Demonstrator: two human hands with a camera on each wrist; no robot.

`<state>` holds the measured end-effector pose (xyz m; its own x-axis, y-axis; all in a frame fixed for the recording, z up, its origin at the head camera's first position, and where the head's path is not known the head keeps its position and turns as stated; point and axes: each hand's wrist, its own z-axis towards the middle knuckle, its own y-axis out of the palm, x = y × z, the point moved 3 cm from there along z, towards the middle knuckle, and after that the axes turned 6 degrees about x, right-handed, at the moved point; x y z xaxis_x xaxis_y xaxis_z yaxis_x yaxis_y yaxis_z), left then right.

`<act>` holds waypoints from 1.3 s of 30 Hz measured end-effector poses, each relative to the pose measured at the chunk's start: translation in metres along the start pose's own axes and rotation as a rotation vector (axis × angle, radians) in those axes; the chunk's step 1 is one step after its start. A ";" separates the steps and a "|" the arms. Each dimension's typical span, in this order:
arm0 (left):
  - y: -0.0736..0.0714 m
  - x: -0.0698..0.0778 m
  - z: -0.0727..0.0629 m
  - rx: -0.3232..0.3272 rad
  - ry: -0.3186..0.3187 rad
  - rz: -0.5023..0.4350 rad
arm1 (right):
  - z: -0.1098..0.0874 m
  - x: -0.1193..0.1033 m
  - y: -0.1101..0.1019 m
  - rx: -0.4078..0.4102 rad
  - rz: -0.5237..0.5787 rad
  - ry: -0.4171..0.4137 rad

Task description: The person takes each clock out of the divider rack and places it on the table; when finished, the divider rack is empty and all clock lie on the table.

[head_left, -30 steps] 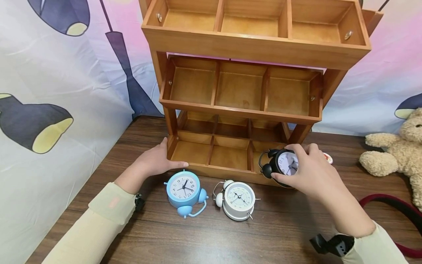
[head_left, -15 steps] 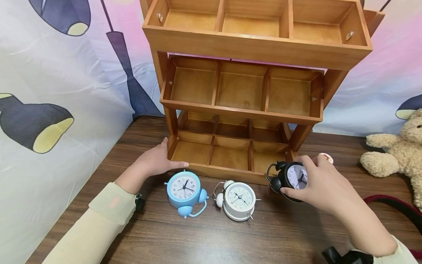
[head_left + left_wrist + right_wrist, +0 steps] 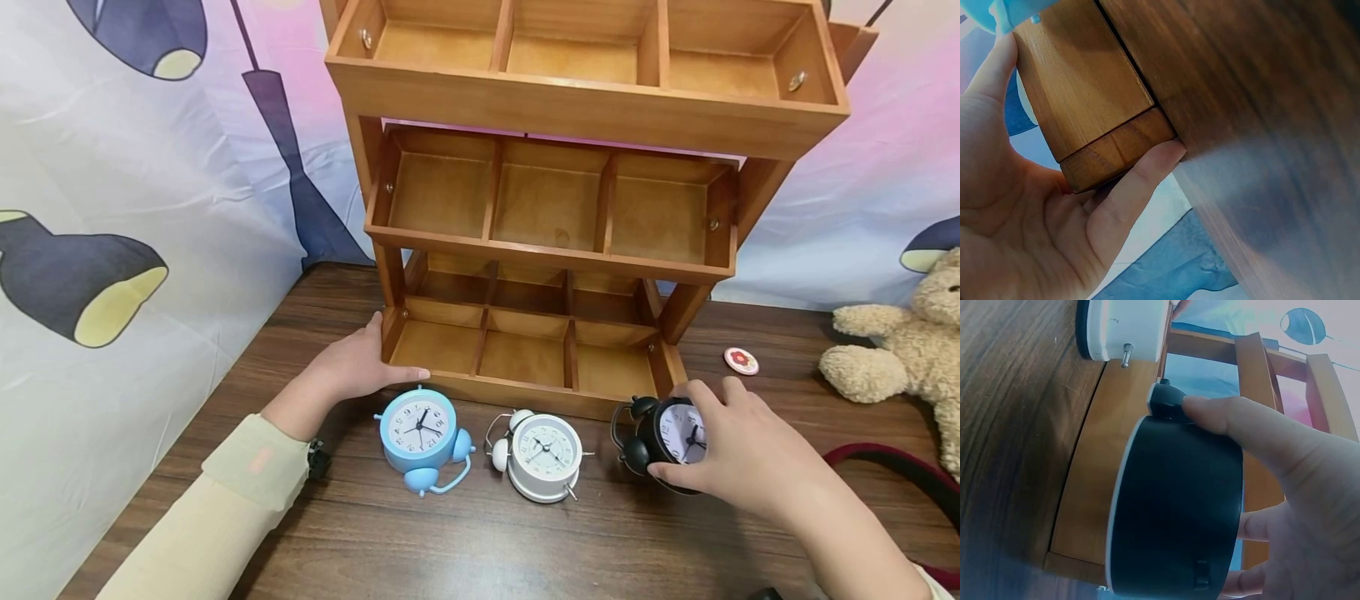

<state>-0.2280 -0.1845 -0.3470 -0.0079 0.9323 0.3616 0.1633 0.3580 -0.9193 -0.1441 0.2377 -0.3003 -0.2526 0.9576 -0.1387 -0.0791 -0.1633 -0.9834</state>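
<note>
My right hand (image 3: 750, 442) holds a black twin-bell alarm clock (image 3: 678, 427) near the lower right corner of a wooden tiered rack (image 3: 585, 252), its face up and bells toward the left. In the right wrist view my thumb presses by one bell of the black clock (image 3: 1172, 500), with fingers at its far side. My left hand (image 3: 348, 362) grips the lower left corner of the rack, thumb along its front board. A light blue alarm clock (image 3: 416, 427) lies face up by that thumb. Right of it, a white alarm clock (image 3: 546, 447) also lies face up.
Three tiers of compartments rise in the rack. A teddy bear (image 3: 930, 333) sits at the far right of the dark wood table (image 3: 480, 542). Near it lie a round flower badge (image 3: 741, 361) and a dark red band (image 3: 900, 457). A printed cloth (image 3: 187, 350) hangs behind.
My right hand has carried the black clock out from in front of the lowest right compartment, toward the right and nearer to me. The flower badge is now uncovered. My left hand stays put.
</note>
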 end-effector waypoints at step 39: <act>-0.002 0.002 -0.001 -0.006 -0.007 0.005 | -0.008 0.023 0.026 -0.210 -0.002 0.033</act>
<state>-0.2274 -0.1833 -0.3448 -0.0142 0.9344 0.3560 0.1697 0.3531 -0.9201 -0.1438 0.2572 -0.3303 -0.2203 0.9657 -0.1373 0.1241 -0.1119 -0.9859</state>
